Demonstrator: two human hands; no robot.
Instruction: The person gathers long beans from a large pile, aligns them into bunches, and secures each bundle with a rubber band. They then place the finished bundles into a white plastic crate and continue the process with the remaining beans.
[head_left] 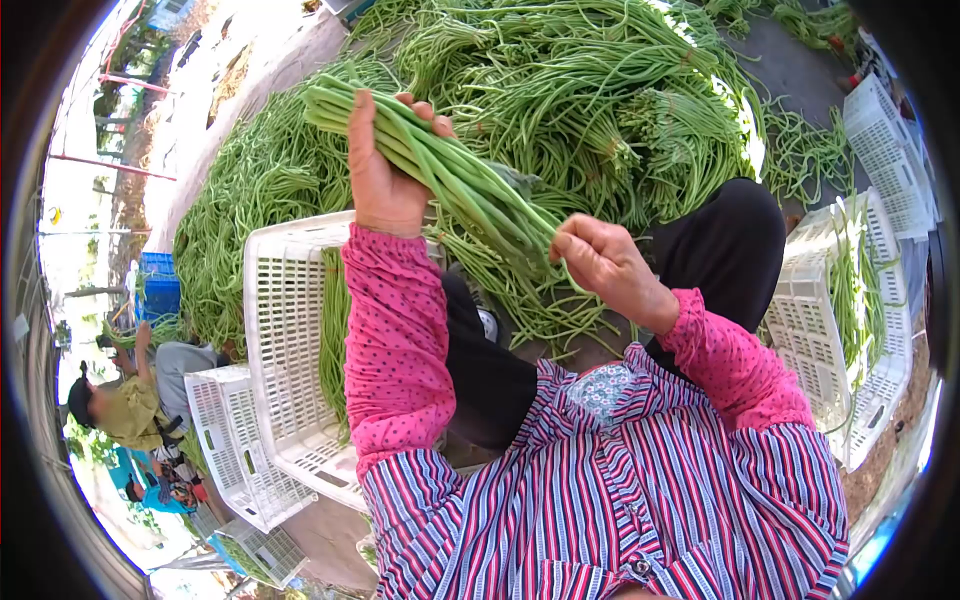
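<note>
My left hand point(392, 178) is wrapped around a bundle of green long beans point(455, 175), with the thumb in front and the fingertips showing behind it. The bundle slants from upper left to lower right, above the beans on the ground. At its lower right end, my right hand point(612, 268) is closed in a pinch on the bean ends. Exactly how many beans the pinch takes in is hidden. Below the bundle, loose long beans point(540, 315) lie between my legs.
A large heap of long beans point(560, 80) spreads in front. A white crate point(300, 370) with beans stands at my left, another white crate point(800, 310) at my right. More crates point(235, 430) stand further left, near a seated person point(130, 410). A blue crate point(160, 285) is beyond.
</note>
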